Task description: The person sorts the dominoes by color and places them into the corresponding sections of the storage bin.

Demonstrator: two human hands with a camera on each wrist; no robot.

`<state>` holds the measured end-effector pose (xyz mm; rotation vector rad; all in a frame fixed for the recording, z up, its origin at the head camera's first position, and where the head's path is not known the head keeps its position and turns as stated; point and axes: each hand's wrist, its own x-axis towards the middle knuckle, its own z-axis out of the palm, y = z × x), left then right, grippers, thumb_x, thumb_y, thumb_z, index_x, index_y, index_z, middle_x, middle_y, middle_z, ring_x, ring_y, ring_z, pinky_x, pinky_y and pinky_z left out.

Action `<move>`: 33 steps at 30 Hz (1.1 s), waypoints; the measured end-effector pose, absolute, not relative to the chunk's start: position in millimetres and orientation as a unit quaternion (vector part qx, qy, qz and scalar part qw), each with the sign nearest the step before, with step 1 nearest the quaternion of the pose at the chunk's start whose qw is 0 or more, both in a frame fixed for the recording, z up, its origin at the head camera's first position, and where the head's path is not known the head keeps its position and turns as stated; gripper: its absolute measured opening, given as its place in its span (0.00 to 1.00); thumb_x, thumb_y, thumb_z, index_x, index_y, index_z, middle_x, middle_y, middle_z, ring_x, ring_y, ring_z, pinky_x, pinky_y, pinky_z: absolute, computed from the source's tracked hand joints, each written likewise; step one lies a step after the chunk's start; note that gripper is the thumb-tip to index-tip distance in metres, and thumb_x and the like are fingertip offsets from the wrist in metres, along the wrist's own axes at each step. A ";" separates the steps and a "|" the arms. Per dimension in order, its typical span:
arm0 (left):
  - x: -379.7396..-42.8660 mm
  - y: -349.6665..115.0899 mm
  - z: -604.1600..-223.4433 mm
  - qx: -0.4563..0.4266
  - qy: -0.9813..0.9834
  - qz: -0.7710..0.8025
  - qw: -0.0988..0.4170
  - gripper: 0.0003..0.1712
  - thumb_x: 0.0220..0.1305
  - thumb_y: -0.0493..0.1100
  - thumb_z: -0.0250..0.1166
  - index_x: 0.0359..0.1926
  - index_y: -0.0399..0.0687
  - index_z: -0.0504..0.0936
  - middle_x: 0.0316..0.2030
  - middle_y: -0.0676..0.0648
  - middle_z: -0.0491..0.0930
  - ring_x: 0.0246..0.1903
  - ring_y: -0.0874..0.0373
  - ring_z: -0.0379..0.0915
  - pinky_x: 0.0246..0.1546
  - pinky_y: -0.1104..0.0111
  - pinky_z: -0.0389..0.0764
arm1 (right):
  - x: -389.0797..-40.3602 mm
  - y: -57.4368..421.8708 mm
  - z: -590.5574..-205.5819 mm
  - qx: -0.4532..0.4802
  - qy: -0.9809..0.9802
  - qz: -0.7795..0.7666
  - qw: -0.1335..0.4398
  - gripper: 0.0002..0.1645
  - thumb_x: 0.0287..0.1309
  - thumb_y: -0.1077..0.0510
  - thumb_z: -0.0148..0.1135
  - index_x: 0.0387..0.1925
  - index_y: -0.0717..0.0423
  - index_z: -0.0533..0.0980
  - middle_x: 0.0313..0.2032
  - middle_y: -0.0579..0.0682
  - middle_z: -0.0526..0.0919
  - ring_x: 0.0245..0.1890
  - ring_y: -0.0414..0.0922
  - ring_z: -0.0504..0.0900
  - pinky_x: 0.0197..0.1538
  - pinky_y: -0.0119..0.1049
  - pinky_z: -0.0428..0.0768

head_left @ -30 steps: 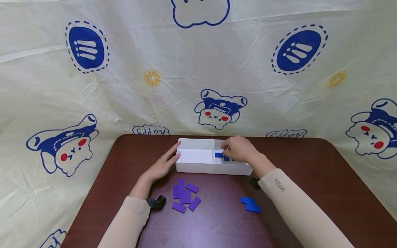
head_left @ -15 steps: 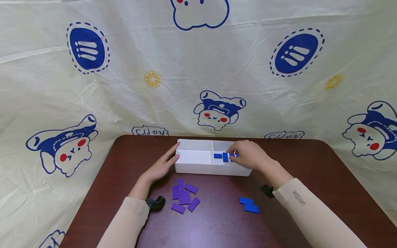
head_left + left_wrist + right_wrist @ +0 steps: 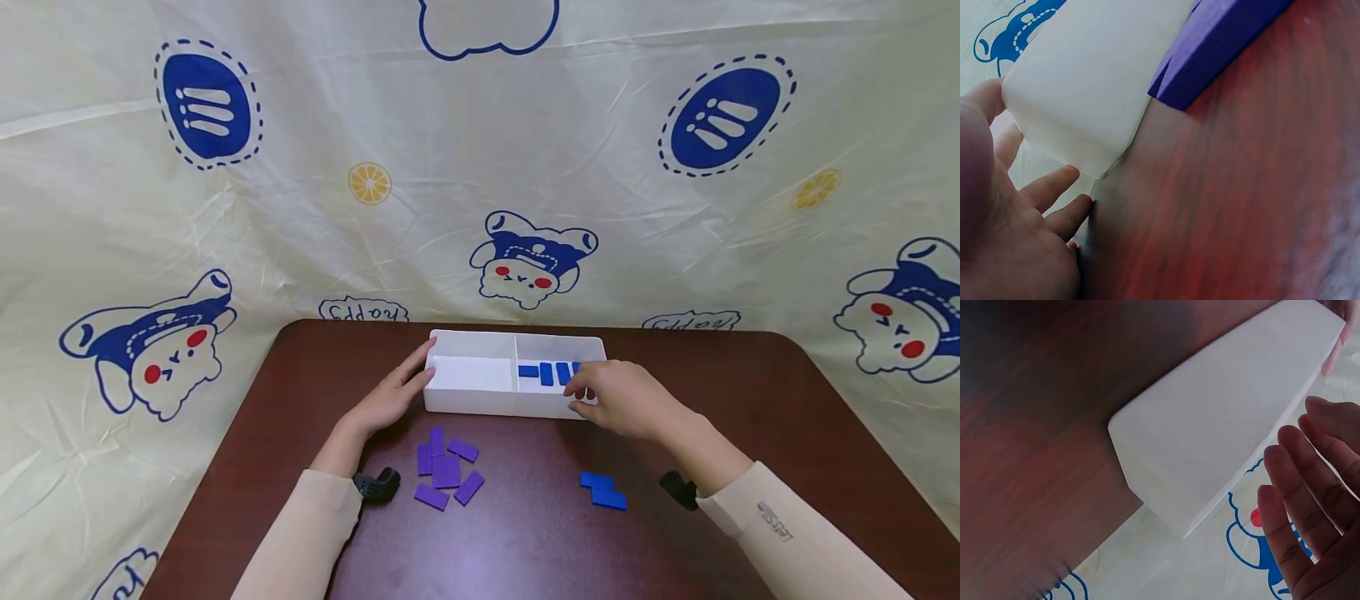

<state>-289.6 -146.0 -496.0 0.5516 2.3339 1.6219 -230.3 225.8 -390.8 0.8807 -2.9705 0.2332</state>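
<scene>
A white two-compartment box [image 3: 480, 403] stands near the table's far edge. My left hand [image 3: 386, 400] rests against its left end with fingers fairly straight, and the left wrist view shows those fingertips [image 3: 1069, 172] at the box's end wall. Over the right compartment's front wall hovers my right hand [image 3: 630, 396], thumb apart from the fingers. The right wrist view shows nothing between its relaxed fingers [image 3: 1300, 478]. Several flat blue tiles [image 3: 546, 374] lie in the right compartment, the rightmost partly hidden by the right hand. The left compartment's white floor [image 3: 472, 374] shows bare.
Several purple tiles [image 3: 446, 472] lie loosely grouped on the dark wooden table [image 3: 517, 533], in front of the box's left half. Two blue tiles [image 3: 609, 499] overlap or touch at front right. A printed cloth [image 3: 435, 250] hangs behind the table.
My right hand has drawn rightward and nearer me, away from the blue tiles, so more of them show. The left hand stays against the box.
</scene>
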 end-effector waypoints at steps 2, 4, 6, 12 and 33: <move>-290.1 -145.9 -495.9 0.189 0.799 0.557 0.123 0.36 0.81 0.60 0.50 0.82 0.74 0.49 0.83 0.54 0.45 0.83 0.50 0.38 0.81 0.44 0.45 | -226.1 226.8 -392.8 0.285 -0.956 0.072 0.017 0.09 0.60 0.54 0.75 0.42 0.49 0.89 0.39 0.46 0.89 0.37 0.43 0.84 0.42 0.42 0.85; -290.9 -145.8 -496.3 0.190 0.798 0.559 0.122 0.35 0.81 0.59 0.50 0.83 0.73 0.49 0.83 0.54 0.45 0.83 0.50 0.37 0.81 0.44 0.45 | -222.7 228.0 -395.1 0.286 -0.956 0.066 0.019 0.09 0.59 0.53 0.75 0.42 0.48 0.89 0.40 0.44 0.89 0.36 0.41 0.83 0.43 0.41 0.85; -291.1 -145.7 -496.3 0.191 0.797 0.560 0.122 0.35 0.82 0.58 0.50 0.83 0.72 0.50 0.83 0.54 0.45 0.83 0.50 0.37 0.81 0.45 0.45 | -220.2 229.7 -397.3 0.290 -0.955 0.062 0.021 0.08 0.59 0.53 0.75 0.41 0.48 0.89 0.39 0.43 0.88 0.35 0.40 0.82 0.42 0.41 0.84; -290.7 -146.1 -496.7 0.194 0.796 0.561 0.120 0.35 0.82 0.58 0.50 0.83 0.72 0.50 0.83 0.54 0.46 0.83 0.51 0.38 0.81 0.46 0.45 | -213.8 235.4 -404.9 0.297 -0.953 0.055 0.019 0.09 0.56 0.53 0.77 0.39 0.46 0.89 0.37 0.41 0.87 0.34 0.39 0.81 0.40 0.41 0.83; -289.1 -145.3 -494.7 0.191 0.798 0.559 0.118 0.34 0.82 0.57 0.50 0.82 0.72 0.50 0.83 0.54 0.46 0.83 0.51 0.38 0.81 0.46 0.45 | -192.0 239.3 -431.9 0.296 -0.951 0.057 -0.063 0.13 0.51 0.43 0.79 0.34 0.42 0.87 0.32 0.36 0.82 0.29 0.32 0.73 0.32 0.34 0.77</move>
